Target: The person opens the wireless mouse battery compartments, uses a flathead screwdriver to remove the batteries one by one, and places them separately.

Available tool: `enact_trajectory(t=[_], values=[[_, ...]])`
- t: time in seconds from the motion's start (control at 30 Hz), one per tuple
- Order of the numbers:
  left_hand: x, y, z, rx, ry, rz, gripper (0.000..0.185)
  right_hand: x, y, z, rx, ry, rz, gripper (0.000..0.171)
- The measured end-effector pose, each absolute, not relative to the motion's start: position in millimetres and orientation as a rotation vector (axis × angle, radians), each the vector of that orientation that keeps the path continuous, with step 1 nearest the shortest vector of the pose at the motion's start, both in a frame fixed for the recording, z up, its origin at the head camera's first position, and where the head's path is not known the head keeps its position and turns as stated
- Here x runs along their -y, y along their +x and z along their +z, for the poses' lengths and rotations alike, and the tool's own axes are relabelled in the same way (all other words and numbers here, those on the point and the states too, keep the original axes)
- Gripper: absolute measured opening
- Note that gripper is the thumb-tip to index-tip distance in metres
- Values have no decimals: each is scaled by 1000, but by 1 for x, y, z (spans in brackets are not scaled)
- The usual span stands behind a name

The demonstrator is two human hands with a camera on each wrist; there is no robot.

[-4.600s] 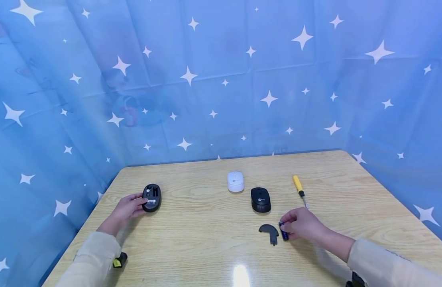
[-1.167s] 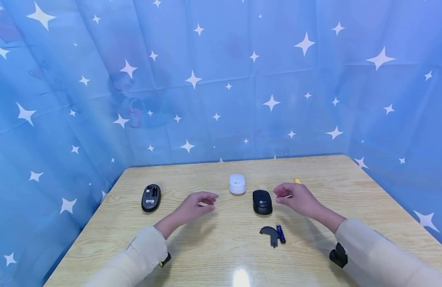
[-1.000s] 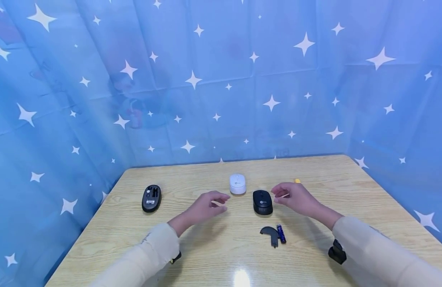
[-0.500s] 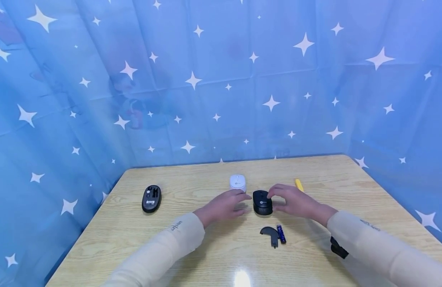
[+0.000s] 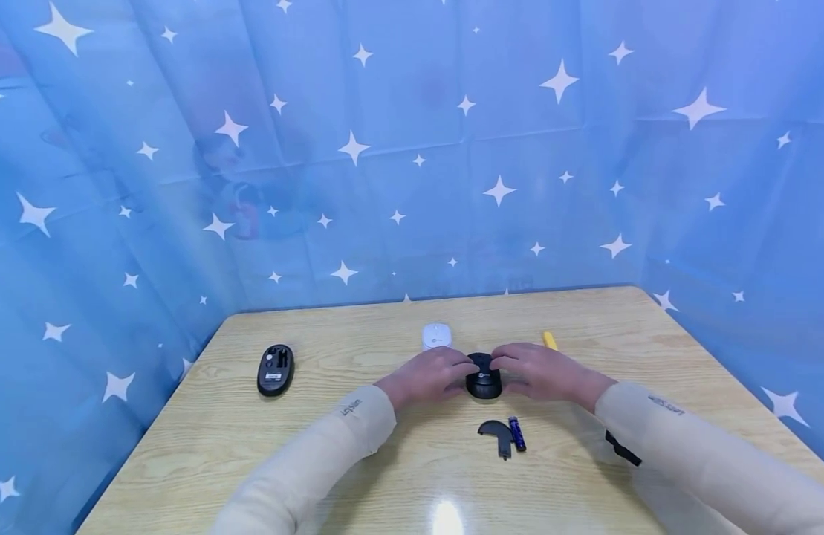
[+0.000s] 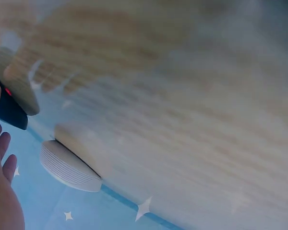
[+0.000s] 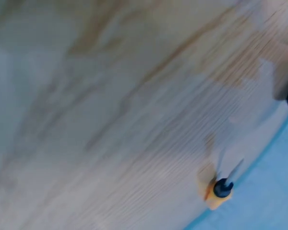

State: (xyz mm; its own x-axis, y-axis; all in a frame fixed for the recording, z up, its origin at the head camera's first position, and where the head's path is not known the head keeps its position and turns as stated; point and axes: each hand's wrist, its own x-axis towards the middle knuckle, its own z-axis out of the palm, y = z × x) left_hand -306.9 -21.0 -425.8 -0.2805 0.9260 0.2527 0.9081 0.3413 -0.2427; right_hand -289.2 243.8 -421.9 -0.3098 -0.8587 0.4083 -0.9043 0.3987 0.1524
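Closing in from both sides, the left hand point(image 5: 430, 374) and right hand point(image 5: 533, 371) are curling their fingers around the black mouse point(image 5: 483, 380), which is sitting mid-table point(image 5: 358, 453) with bare wood spreading wide toward the near edge. The white mouse point(image 5: 436, 335) is lying just behind. The right wrist view is showing the yellow screwdriver's point(image 7: 220, 189) dark tip, mostly hidden from the head view. Small writing on both sleeves is staying too small to read.
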Motion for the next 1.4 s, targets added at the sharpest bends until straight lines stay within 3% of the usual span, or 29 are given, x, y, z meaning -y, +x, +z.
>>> enact_trajectory(t=[0.43,0.97,1.4], values=[[16,-311,-429,2138,-1696,198,32,-248,-302,-428,2092,1597,-77,53],[16,-310,-432,2100,-1686,221,32,-247,-300,-433,2099,1590,-143,47],[21,-306,-428,2013,-1685,282,40,-247,-296,-430,2022,1595,-188,55]])
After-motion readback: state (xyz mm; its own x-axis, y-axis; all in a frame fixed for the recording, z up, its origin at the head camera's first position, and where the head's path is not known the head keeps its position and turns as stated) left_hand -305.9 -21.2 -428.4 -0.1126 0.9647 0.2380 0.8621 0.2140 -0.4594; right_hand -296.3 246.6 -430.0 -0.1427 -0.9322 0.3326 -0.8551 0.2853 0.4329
